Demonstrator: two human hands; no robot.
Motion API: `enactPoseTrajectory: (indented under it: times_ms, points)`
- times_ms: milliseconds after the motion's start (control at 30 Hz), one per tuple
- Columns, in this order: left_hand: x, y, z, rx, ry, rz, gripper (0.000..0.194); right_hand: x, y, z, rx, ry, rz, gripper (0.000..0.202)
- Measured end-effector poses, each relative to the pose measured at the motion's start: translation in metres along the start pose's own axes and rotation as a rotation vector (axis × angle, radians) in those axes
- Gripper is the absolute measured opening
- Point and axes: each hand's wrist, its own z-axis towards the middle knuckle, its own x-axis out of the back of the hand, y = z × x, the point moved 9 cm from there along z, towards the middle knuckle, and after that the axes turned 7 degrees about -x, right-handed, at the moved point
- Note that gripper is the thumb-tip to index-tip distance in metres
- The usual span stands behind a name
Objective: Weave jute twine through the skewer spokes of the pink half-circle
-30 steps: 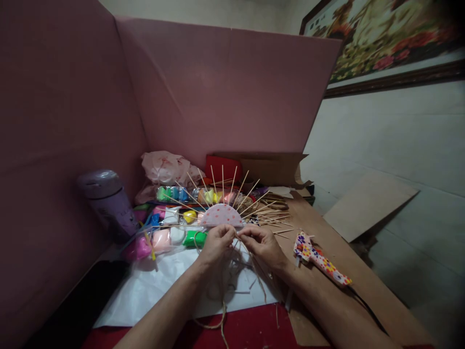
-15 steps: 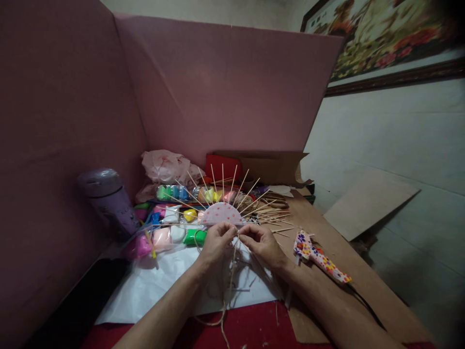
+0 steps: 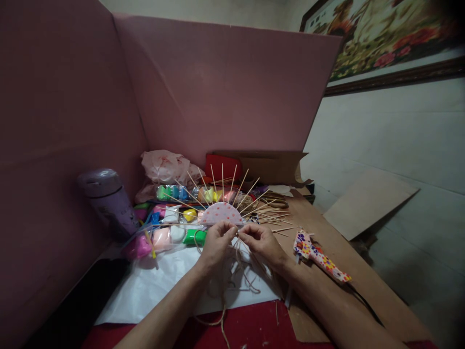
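My left hand [image 3: 220,242] and my right hand [image 3: 262,244] meet near the middle of the view, each with thumb and fingertips pinched on thin twine [image 3: 224,317]. Strands of it hang below the fingers, and one loops down over the front of the table. Just beyond my fingertips stands a pale half-disc with reddish dots [image 3: 222,213]. Thin wooden sticks [image 3: 236,174] fan out from it like rays. My fingers hide its lower edge and the exact spot where the twine is pinched.
Packets of coloured clay [image 3: 178,233] and a lilac flask [image 3: 109,201] are on the left. A flower-patterned glue gun [image 3: 321,257] with a black cord lies on brown cardboard [image 3: 308,300] at right. White paper [image 3: 156,286] lies under my hands. Loose sticks [image 3: 276,213] are behind.
The loose twine strands under my hands have swung and spread to the right. Both hands stay in almost the same place, still pinching.
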Motion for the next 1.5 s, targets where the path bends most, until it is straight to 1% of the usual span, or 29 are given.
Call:
enactPoseTrajectory:
  times_ms: [100,267,367,433,533,667,733,833,900,1067,1167,1267,1400,1500]
  points:
    - [-0.001,0.001,0.001,-0.027,0.001,0.006,0.022,0.001,0.003,0.000,-0.023,0.008,-0.001,0.023]
    - [-0.001,0.001,0.001,-0.022,0.007,-0.028,0.022,-0.003,0.010,-0.003,-0.167,-0.023,0.154,0.024]
    - [-0.001,0.001,0.001,-0.027,-0.003,0.050,0.018,-0.003,0.010,-0.004,-0.189,-0.019,0.180,0.023]
    - [0.000,0.002,0.000,-0.031,-0.001,0.107,0.016,-0.002,0.008,-0.004,-0.168,-0.014,0.141,0.023]
    - [0.001,0.001,-0.001,-0.013,0.011,0.113,0.016,0.000,0.003,-0.002,-0.075,0.003,0.013,0.024]
    - [0.002,-0.004,0.000,0.007,0.002,0.105,0.019,0.006,-0.016,-0.006,0.129,0.114,-0.294,0.021]
    - [0.001,-0.007,0.001,0.008,-0.021,0.107,0.022,0.005,-0.024,-0.010,0.208,0.146,-0.432,0.018]
    - [-0.002,-0.010,0.001,0.005,-0.067,0.126,0.026,0.000,-0.028,-0.013,0.262,0.132,-0.546,0.015]
    - [-0.003,-0.008,0.002,-0.016,-0.087,0.176,0.026,-0.002,-0.028,-0.014,0.282,0.123,-0.602,0.014]
    - [-0.004,-0.001,0.003,-0.124,-0.109,0.454,0.018,-0.003,-0.024,-0.015,0.302,0.136,-0.706,0.014]
    - [-0.006,-0.002,0.003,-0.173,-0.129,0.587,0.016,-0.003,-0.024,-0.016,0.303,0.148,-0.723,0.013]
    - [-0.006,-0.005,0.002,-0.185,-0.131,0.648,0.015,-0.003,-0.026,-0.016,0.280,0.148,-0.696,0.015]
    - [-0.003,-0.005,0.002,-0.200,-0.112,0.696,0.014,0.001,-0.021,-0.012,0.190,0.136,-0.604,0.022]
    - [-0.003,-0.003,0.002,-0.215,-0.107,0.699,0.013,0.002,-0.015,-0.010,0.129,0.111,-0.538,0.018]
